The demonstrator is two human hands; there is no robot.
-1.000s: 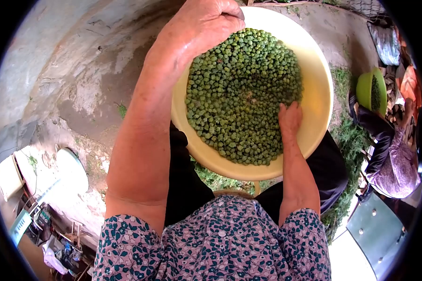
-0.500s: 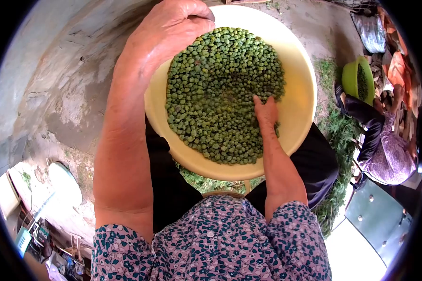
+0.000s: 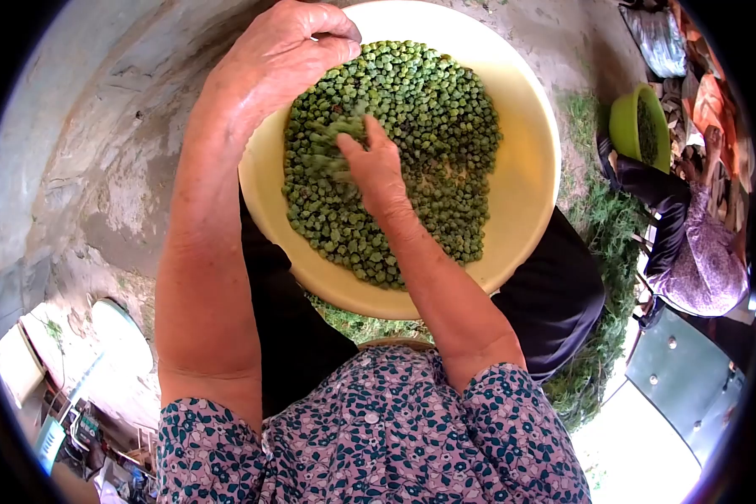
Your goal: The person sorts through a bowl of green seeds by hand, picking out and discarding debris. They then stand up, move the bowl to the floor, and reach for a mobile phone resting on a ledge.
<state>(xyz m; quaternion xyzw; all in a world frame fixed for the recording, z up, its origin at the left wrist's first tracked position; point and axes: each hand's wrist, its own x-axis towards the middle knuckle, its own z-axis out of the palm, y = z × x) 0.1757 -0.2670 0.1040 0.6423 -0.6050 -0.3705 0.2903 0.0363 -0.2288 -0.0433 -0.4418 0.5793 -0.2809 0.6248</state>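
Head view, the only view: cream plastic bowl [image 3: 531, 160] sits on the lap at 12 o'clock of the frame, holding a thick layer of shelled green peas [image 3: 445, 118], possibly green chickpeas, can't tell which. Left hand [image 3: 281, 52] at 11 o'clock of the bowl, fingers curled closed over the rim, thumb side tucked in, gripping it. Right hand [image 3: 376, 168] lies in the peas near bowl centre, fingers open and stretched toward 11 o'clock, holding nothing that shows. Step in hand, by my read: raking and stirring through the peas to sort them. Next move calls for a steady rim grip and shallow sweeps so nothing rolls over the low near edge at 6 o'clock. Hard to make out: right fingertips are motion-blurred; left palm and fingertips are hidden behind the rim; the bowl's top edge is cut off; the bowl bottom is covered. At 3 o'clock another person's sleeve [image 3: 714, 269], with a small green bowl [image 3: 623, 126] beside it, contents unclear. Cut green stalks [image 3: 601, 244] on the ground, fisheye-warped.
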